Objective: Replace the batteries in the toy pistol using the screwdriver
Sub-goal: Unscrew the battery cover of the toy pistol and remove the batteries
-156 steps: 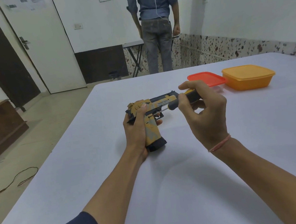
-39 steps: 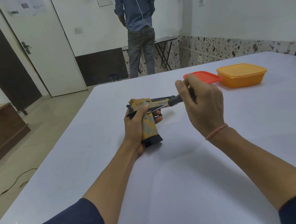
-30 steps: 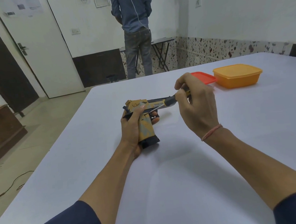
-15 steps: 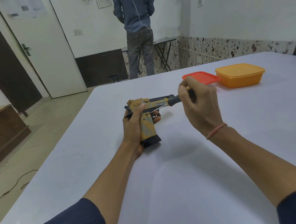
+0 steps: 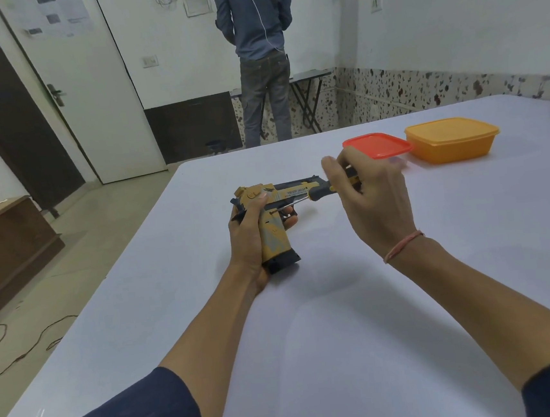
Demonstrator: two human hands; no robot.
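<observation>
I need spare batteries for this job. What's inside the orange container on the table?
Its contents cannot be seen: the orange container is opaque and its matching lid is on. The red lid beside it lies on the table, partly behind the right hand.

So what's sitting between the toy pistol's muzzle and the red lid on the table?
Only the right hand gripping the screwdriver, seen in the head view, between toy pistol and red lid.
</observation>
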